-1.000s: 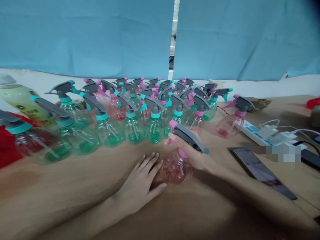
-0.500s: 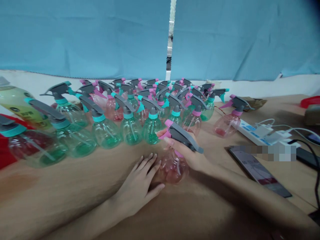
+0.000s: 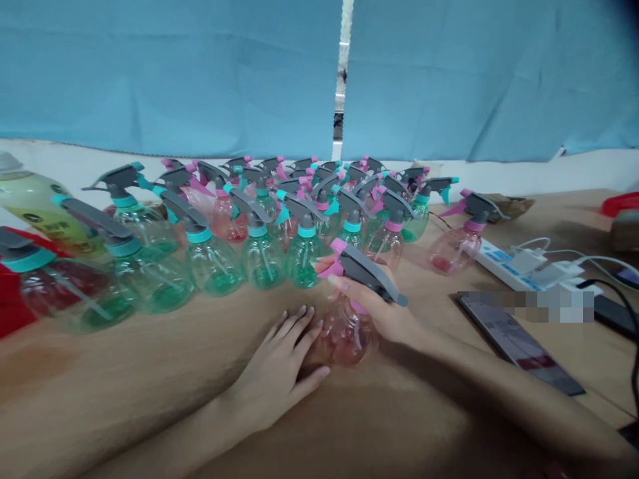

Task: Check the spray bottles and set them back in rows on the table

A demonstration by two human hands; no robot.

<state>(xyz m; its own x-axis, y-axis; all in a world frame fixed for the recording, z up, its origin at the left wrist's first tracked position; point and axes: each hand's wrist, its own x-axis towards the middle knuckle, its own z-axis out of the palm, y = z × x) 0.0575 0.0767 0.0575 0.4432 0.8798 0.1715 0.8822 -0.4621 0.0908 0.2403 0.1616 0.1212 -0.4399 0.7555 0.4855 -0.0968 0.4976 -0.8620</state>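
Note:
A pink see-through spray bottle (image 3: 349, 332) with a grey trigger head (image 3: 368, 274) stands on the brown table (image 3: 124, 379) in front of me. My right hand (image 3: 382, 307) is wrapped round its neck and trigger head. My left hand (image 3: 279, 362) cups the bottle's round body from the left, fingers together against it. Behind the bottle stand several green and pink spray bottles (image 3: 259, 256) in tight rows.
A single pink spray bottle (image 3: 456, 247) stands apart at the right. A white power strip (image 3: 519, 263) with plugs and cables, and a dark phone (image 3: 519, 346), lie right of my arm. A yellow-green bottle (image 3: 44, 213) and red cloth (image 3: 10, 299) sit far left. Blue curtain behind.
My right hand and the bottle's grey head have shifted slightly left and up. The left hand has stayed against the bottle's body.

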